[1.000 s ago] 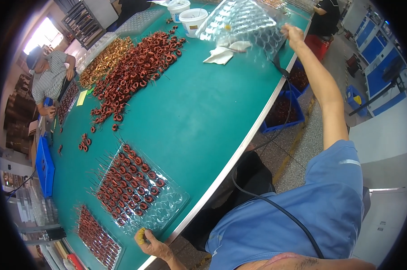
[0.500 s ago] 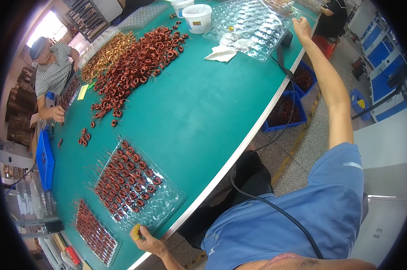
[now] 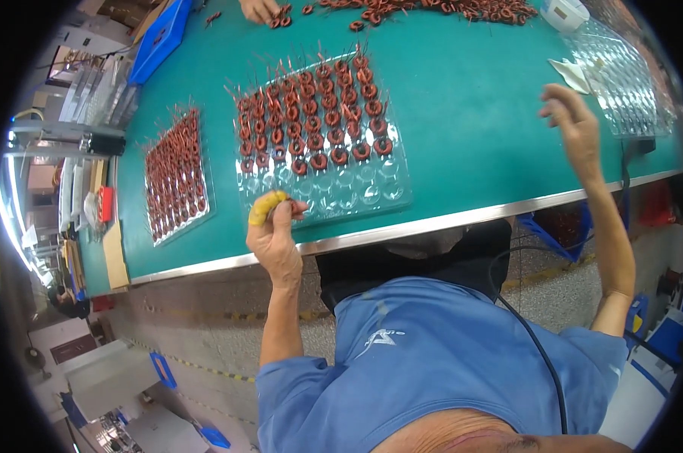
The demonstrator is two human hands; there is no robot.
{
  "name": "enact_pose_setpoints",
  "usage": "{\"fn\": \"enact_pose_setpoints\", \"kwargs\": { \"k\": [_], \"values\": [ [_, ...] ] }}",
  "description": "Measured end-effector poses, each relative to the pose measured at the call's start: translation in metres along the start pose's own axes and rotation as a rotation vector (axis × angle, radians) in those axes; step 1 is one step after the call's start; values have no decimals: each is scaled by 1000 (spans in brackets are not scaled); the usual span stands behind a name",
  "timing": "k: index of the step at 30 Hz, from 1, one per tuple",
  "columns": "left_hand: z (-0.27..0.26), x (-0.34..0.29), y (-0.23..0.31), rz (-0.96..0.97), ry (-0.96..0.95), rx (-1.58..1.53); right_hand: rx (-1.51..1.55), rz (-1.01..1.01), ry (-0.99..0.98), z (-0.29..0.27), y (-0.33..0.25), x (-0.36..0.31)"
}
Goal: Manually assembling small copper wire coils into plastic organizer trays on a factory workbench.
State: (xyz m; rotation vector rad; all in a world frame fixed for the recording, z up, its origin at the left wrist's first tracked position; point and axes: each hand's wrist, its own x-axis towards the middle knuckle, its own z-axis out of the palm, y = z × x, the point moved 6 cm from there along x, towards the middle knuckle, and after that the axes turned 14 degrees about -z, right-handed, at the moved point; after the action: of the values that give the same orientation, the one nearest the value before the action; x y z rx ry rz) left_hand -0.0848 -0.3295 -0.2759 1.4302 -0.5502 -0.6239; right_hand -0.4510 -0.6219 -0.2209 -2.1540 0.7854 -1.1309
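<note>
A clear plastic blister tray [image 3: 393,189] lies on the green table, with rows of red-brown wire-wound ring coils [image 3: 332,118] standing in its cells. Their thin leads stick up and outward, and the cells nearest me hold no coils. My left hand [image 3: 275,238] is over the tray's near left corner, yellow wraps on its fingers. Its thumb and fingers are pinched together; a small reddish bit shows at the tips, too small to identify. Over the table's right side, my right hand [image 3: 575,132] has bent fingers held apart with nothing between them, close to a white cloth [image 3: 570,75].
Left of the tray is another coil-filled tray [image 3: 177,177]. Loose coils [image 3: 432,9] are heaped at the far edge, near another person's hand [image 3: 260,9]. At right are stacked clear trays [image 3: 621,83] and a white tub [image 3: 564,13]. A black cable [image 3: 534,332] crosses my shirt.
The view has swung toward the coil tray. My right hand has left the edge of the stacked clear trays and come back toward me. My left hand now pinches above the tray's near corner.
</note>
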Motion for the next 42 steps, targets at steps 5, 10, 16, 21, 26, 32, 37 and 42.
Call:
{"fn": "enact_pose_setpoints", "kwargs": {
  "k": [5,10,16,21,26,32,37,42],
  "values": [
    [18,-14,7,-75,-221,-244,347,-117,-383,151,-104,-12],
    [40,-28,3,-165,-323,-360,737,-54,-536,226,-160,-19],
    [25,-26,-5,-134,-163,-270,684,41,-429,247,-170,-23],
    [19,-27,-8,-159,-162,-233,754,138,-445,261,-160,-27],
    [-3,-21,-5,-99,-113,-161,763,156,-379,264,-158,-17],
    [-39,11,14,129,104,279,508,61,-365,249,-139,-5],
    [-34,43,9,193,80,541,406,-4,-328,246,-132,-7],
    [-32,63,4,165,70,534,363,11,-285,234,-122,-5]
  ]
}}
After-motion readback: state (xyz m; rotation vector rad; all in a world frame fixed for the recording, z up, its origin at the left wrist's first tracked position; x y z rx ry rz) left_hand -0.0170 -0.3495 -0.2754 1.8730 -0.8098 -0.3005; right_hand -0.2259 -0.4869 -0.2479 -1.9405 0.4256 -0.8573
